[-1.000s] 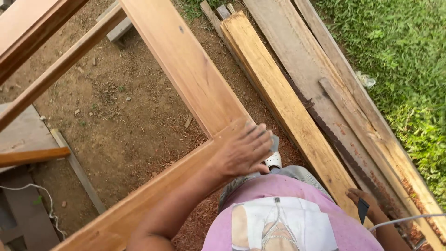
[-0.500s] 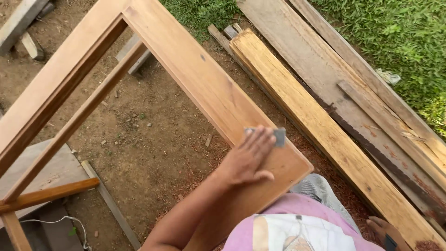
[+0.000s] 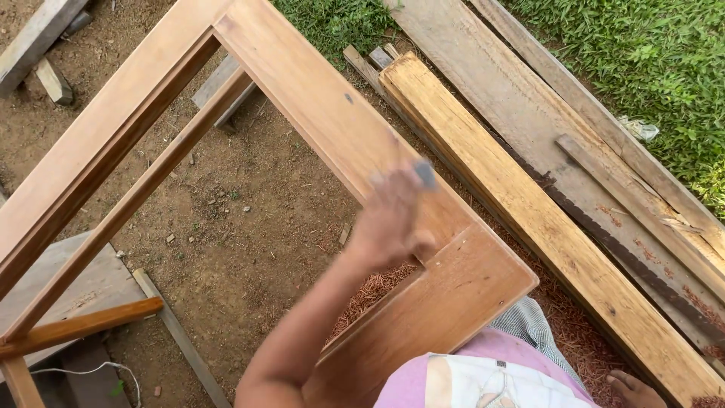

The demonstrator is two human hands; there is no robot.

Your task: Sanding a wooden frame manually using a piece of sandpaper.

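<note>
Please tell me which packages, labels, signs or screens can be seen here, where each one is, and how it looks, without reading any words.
No packages, labels, signs or screens can be made out.
Printed picture on the pink shirt: bottom edge of the view, a pale rectangular patch, too cropped to describe.
Crumpled whitish scrap: on the grass at the right beside the grey planks, possibly a wrapper; too small to tell.

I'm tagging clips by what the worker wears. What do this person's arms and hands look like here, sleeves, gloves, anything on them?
Both hands are bare: no gloves. The left hand is motion-blurred; its forearm is uncovered up to the frame edge, with no sleeve, watch or band showing. Only part of the right hand shows at the bottom edge. The pink shirt carries a white printed panel.
</note>
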